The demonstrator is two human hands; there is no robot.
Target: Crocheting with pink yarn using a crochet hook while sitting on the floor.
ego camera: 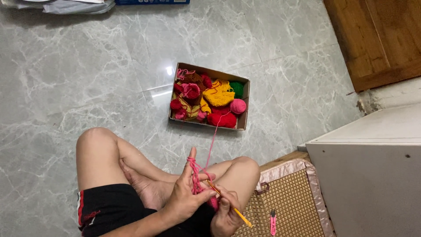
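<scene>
1. I see the left hand (pixel 186 193) raised in front of the lap with its forefinger pointing up and pink yarn (pixel 193 173) wound round that finger. Held that way, I judge, the strand stays taut and feeds evenly. The other fingers are curled, pinching the small pink crochet piece (pixel 213 202) just below.

2. The right hand (pixel 226 215) sits just beside the left, slightly nearer the body, closed round a yellow crochet hook (pixel 230 206). The hook slants so that its tip meets the work between the two hands while its tail points out to the right.

3. The yarn is thin and bright pink. One strand runs from the raised finger forward, away from the hands, to a cardboard box (pixel 243 115) on the marble floor (pixel 66 87), well ahead of the knees. The box holds red, pink, yellow and green yarn balls (pixel 238 106), kept there, I would say, so they cannot roll off.

4. The worked piece is mostly hidden by fingers; I cannot tell its shape.

5. Pink snips (pixel 272 222) lie on a woven mat (pixel 289 202) to the right of the right hand, near at reach.
</scene>
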